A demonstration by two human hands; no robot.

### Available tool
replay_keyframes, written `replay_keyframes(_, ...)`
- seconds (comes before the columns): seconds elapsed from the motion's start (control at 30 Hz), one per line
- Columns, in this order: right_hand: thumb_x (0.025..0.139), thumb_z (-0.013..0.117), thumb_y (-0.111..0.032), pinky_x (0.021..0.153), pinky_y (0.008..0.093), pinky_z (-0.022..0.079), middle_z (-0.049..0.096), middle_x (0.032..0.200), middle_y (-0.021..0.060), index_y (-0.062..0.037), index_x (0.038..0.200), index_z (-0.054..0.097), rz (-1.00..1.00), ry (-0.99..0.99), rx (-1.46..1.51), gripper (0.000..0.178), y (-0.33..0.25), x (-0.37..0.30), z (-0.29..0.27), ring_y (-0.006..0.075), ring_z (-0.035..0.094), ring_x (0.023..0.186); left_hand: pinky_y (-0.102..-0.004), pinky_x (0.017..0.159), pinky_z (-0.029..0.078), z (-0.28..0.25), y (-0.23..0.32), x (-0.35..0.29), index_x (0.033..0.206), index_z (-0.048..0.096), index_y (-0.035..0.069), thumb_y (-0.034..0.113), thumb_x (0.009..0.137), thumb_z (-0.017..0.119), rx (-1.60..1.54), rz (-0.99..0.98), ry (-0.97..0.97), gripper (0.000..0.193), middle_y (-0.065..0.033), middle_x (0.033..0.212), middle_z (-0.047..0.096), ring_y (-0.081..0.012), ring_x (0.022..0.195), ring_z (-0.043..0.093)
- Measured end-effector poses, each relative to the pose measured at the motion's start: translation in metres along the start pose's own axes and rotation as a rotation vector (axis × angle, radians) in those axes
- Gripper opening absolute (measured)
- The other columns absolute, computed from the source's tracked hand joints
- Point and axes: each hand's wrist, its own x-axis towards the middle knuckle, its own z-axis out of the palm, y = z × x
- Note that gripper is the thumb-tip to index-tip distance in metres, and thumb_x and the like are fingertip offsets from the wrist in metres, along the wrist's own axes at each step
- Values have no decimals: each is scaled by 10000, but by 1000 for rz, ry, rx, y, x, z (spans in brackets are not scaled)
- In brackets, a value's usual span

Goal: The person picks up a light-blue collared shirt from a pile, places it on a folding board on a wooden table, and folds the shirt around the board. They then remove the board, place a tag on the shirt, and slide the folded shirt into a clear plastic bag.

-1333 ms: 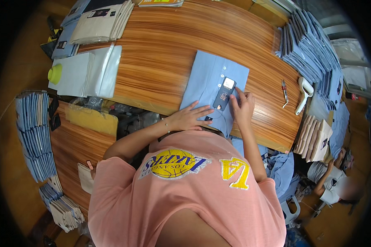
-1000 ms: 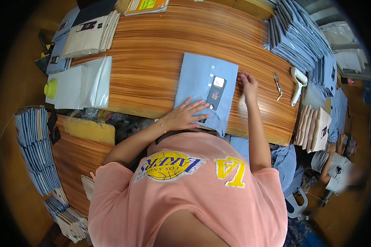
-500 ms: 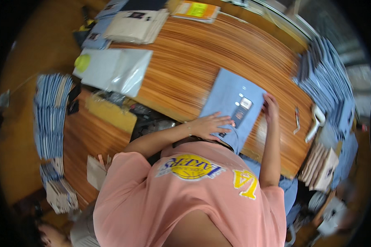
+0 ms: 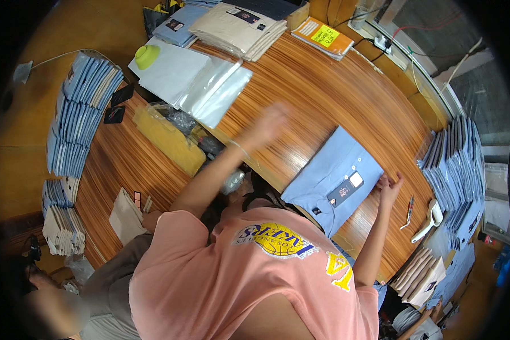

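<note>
A folded light blue shirt (image 4: 337,175) lies on the wooden table in front of me, its collar toward my body, with a dark paper tag on its front. My right hand (image 4: 389,190) is at the shirt's right edge, fingers apart, its fingertips touching or very near the fabric. Smeared by motion, my left hand (image 4: 269,124) hovers over the table between the shirt and a pile of clear plastic bags (image 4: 218,93); its fingers cannot be made out. A yellow-green round object (image 4: 147,56) sits on the white sheets beside those bags.
Beige folded shirts (image 4: 238,28) and an orange booklet (image 4: 323,37) lie at the far side. On the right are a white-handled tool (image 4: 429,221), small snips (image 4: 408,212) and blue shirt stacks (image 4: 453,170). More shirt stacks (image 4: 82,113) stand left, near another person (image 4: 113,289).
My left hand has lifted off the shirt and swung away to the far left. My right hand stays by the shirt's right edge. The view has shifted.
</note>
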Motion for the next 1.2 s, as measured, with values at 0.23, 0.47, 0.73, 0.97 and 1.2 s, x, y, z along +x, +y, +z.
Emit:
replay_keyframes(0.23, 876, 548, -73, 670, 288, 488, 600, 914, 85, -52, 1193, 474, -446, -257, -296, 327, -113, -40, 135, 175, 602, 828, -386, 837, 430, -154, -115, -34, 1022, 623, 28, 209, 795, 650, 588, -804, 81, 292, -165, 972, 599, -295, 931, 560)
replay_keyframes(0.47, 838, 579, -211, 979, 461, 354, 472, 1275, 148, -65, 1168, 549, -924, -876, -497, 362, -144, -105, 373, 325, 428, 1187, -278, 580, 453, -125, -155, -57, 773, 619, -28, 174, 733, 752, -223, -910, 155, 245, -60, 712, 637, -109, 640, 571)
replay_keyframes(0.73, 920, 414, -437, 1067, 604, 129, 286, 1457, 113, -114, 1386, 342, -1100, -928, -789, 572, -123, -122, 470, 287, 204, 1372, -221, 634, 434, -138, -175, -84, 811, 608, 33, 147, 850, 646, -661, -1082, 426, 127, -20, 817, 613, -89, 730, 557)
replay_keyframes(0.97, 732, 679, -387, 1071, 442, 227, 366, 1371, 178, -102, 1372, 375, -658, -770, 245, 764, -163, -107, 464, 349, 305, 1296, -368, 689, 468, -182, 3, 12, 994, 499, 0, 175, 939, 472, -60, -610, 226, 186, -175, 886, 608, -342, 787, 605)
replay_keyframes(1.2, 873, 551, -212, 1031, 403, 309, 458, 1295, 140, -58, 1090, 589, -728, -1065, 148, 269, -160, -88, 308, 257, 398, 1238, -335, 759, 532, -142, 69, 73, 1088, 498, 65, 296, 979, 396, -1816, -491, -307, 275, -143, 1063, 616, -239, 916, 635)
